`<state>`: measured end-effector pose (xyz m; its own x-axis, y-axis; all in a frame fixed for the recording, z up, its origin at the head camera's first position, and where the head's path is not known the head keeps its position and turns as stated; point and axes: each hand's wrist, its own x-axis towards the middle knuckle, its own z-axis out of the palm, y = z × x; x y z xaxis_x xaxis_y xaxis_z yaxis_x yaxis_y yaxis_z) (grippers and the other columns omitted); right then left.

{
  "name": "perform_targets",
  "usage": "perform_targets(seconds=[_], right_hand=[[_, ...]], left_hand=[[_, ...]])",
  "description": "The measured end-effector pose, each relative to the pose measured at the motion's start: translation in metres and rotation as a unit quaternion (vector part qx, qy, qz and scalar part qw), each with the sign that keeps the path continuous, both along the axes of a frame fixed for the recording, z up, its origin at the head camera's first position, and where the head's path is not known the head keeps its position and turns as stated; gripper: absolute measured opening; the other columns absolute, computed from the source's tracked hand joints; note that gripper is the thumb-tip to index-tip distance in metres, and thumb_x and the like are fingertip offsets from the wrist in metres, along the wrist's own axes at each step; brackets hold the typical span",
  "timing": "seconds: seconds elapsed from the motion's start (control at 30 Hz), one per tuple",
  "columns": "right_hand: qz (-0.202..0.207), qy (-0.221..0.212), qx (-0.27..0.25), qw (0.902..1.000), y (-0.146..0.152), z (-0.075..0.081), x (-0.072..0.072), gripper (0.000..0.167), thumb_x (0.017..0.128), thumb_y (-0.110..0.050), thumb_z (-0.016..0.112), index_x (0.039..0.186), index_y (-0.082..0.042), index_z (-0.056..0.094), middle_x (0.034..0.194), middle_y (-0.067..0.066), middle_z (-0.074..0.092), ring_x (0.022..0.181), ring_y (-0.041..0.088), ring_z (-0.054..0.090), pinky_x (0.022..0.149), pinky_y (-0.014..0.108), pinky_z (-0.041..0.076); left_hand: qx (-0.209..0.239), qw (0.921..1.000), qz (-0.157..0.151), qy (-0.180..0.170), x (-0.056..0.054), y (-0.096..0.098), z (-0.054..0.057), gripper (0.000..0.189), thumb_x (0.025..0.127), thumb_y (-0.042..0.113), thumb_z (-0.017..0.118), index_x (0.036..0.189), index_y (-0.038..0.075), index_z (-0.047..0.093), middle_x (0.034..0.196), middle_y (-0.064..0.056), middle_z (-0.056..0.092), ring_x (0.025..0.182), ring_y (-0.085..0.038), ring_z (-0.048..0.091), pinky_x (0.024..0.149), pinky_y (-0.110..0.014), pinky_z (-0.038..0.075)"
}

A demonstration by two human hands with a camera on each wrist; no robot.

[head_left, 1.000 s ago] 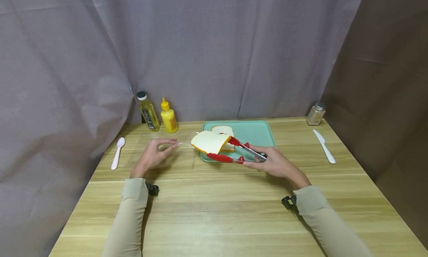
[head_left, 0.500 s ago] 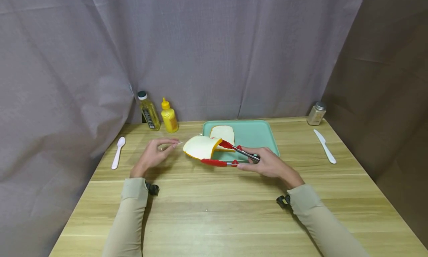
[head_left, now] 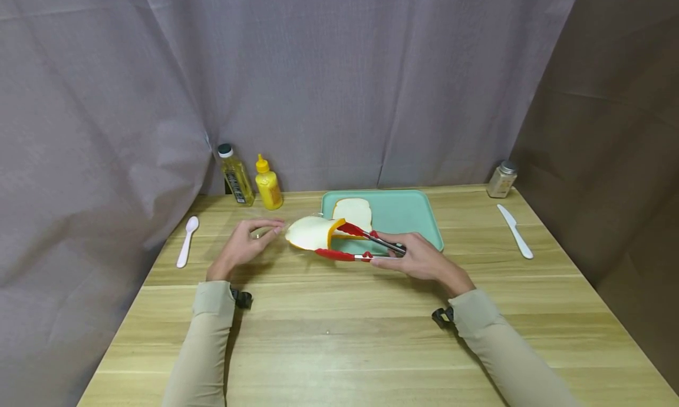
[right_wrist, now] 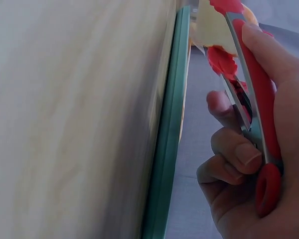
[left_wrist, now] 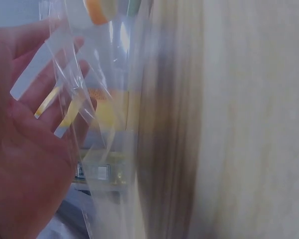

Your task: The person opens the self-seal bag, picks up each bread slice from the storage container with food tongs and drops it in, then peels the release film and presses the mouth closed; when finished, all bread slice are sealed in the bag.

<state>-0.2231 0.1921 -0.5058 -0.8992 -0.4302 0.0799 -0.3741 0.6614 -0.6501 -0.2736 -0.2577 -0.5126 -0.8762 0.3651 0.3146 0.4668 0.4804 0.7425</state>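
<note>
My left hand (head_left: 246, 243) pinches a clear plastic bag (left_wrist: 117, 69), its thumb and index finger near the bag's edge. Red-tipped tongs (head_left: 335, 255) are in my right hand (head_left: 424, 257), its fingers wrapped round the handles. Between the tips the tongs clasp a white bread slice (head_left: 309, 233) with an orange crust, bent into a curve. This slice hangs over the tray's left front corner, its left end close to the bag. How far it reaches into the bag is hard to tell. Another bread slice (head_left: 352, 210) lies on the green tray (head_left: 405, 211).
A yellow squeeze bottle (head_left: 269, 188) and an oil bottle (head_left: 237, 180) stand at the back left. To the left lies a white spoon (head_left: 187, 242). On the right are a seasoning jar (head_left: 501, 182) and a white knife (head_left: 514, 231). Grey curtain (head_left: 339, 89) hangs behind the table.
My right hand has moved left with the tongs and bread slice, bringing it toward the left hand. The slice has bent more. My left hand has stayed nearly in place.
</note>
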Motion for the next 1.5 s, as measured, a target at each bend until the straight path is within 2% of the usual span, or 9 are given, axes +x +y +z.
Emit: perform_targets(seconds=[0.17,0.33,0.6,0.77,0.93,1.13,1.33,1.4,1.5], right_hand=[[0.008,0.012,0.0,0.9999,-0.007,-0.001,-0.003,0.083,0.085,-0.072,0.082,0.154,-0.028,0.062,0.073,-0.01,0.059,0.059,0.005,0.044,0.053,0.027,0.04],[0.013,0.013,0.002,0.9998,-0.014,-0.002,-0.007,0.083,0.084,-0.073,0.081,0.153,-0.031,0.063,0.074,-0.01,0.059,0.061,0.006,0.046,0.054,0.026,0.041],[0.023,0.012,0.006,0.9996,-0.024,-0.003,-0.013,0.078,0.086,-0.068,0.083,0.153,-0.033,0.063,0.076,-0.009,0.06,0.067,0.009,0.051,0.056,0.027,0.044],[0.029,-0.008,-0.014,0.9995,-0.023,-0.003,-0.013,0.081,0.086,-0.07,0.082,0.153,-0.03,0.062,0.079,-0.007,0.062,0.066,0.009,0.051,0.055,0.026,0.044],[0.035,-0.028,-0.042,0.9981,-0.019,-0.001,-0.014,0.084,0.086,-0.067,0.084,0.154,-0.022,0.062,0.08,-0.005,0.064,0.062,0.008,0.05,0.053,0.026,0.044],[0.044,-0.04,-0.033,0.9977,-0.017,0.004,-0.015,0.084,0.088,-0.065,0.083,0.155,-0.018,0.061,0.083,-0.006,0.066,0.057,0.005,0.042,0.051,0.024,0.039],[0.045,-0.054,-0.031,0.9971,-0.016,0.01,-0.013,0.076,0.092,-0.057,0.084,0.152,-0.015,0.064,0.1,0.0,0.074,0.055,0.005,0.039,0.05,0.024,0.036],[0.041,-0.054,-0.03,0.9972,-0.017,0.009,-0.013,0.074,0.092,-0.057,0.083,0.151,-0.016,0.065,0.095,-0.002,0.072,0.054,0.006,0.039,0.05,0.024,0.036],[0.039,-0.053,-0.025,0.9975,-0.018,0.008,-0.013,0.074,0.092,-0.059,0.083,0.151,-0.018,0.065,0.075,-0.005,0.06,0.052,0.007,0.039,0.048,0.024,0.035]], left_hand=[[0.015,0.9998,-0.005,-0.015,0.0,-0.001,0.0,0.023,0.105,0.02,0.074,0.126,0.013,0.081,0.138,-0.004,0.076,0.138,-0.03,0.066,0.126,-0.055,0.044],[0.028,0.9994,-0.01,-0.018,0.0,-0.001,0.0,0.022,0.105,0.019,0.074,0.126,0.016,0.081,0.139,-0.004,0.076,0.138,-0.03,0.066,0.127,-0.055,0.042],[0.037,0.9986,-0.019,-0.033,0.0,-0.003,-0.002,0.025,0.106,0.025,0.074,0.127,0.014,0.08,0.14,-0.005,0.075,0.139,-0.031,0.065,0.128,-0.058,0.041],[0.043,0.9981,-0.022,-0.039,0.0,-0.004,-0.004,0.026,0.106,0.025,0.073,0.128,0.013,0.079,0.14,-0.006,0.075,0.14,-0.031,0.064,0.128,-0.058,0.041],[0.044,0.998,-0.025,-0.038,-0.001,-0.005,-0.004,0.023,0.106,0.024,0.073,0.126,0.015,0.081,0.139,-0.005,0.076,0.14,-0.03,0.065,0.128,-0.056,0.041],[0.046,0.9977,-0.024,-0.044,-0.001,-0.006,-0.003,0.025,0.105,0.022,0.074,0.127,0.012,0.08,0.14,-0.007,0.075,0.14,-0.031,0.065,0.128,-0.057,0.042],[0.036,0.998,-0.022,-0.048,0.0,-0.006,-0.004,0.026,0.105,0.022,0.074,0.128,0.012,0.08,0.142,-0.008,0.074,0.142,-0.032,0.063,0.129,-0.058,0.04],[0.033,0.9979,-0.025,-0.051,0.0,-0.005,-0.003,0.026,0.105,0.024,0.074,0.128,0.013,0.08,0.143,-0.007,0.074,0.142,-0.031,0.063,0.129,-0.057,0.04],[0.027,0.998,-0.027,-0.05,0.0,-0.004,-0.004,0.026,0.105,0.026,0.075,0.128,0.015,0.08,0.143,-0.005,0.074,0.142,-0.03,0.063,0.129,-0.057,0.04]])
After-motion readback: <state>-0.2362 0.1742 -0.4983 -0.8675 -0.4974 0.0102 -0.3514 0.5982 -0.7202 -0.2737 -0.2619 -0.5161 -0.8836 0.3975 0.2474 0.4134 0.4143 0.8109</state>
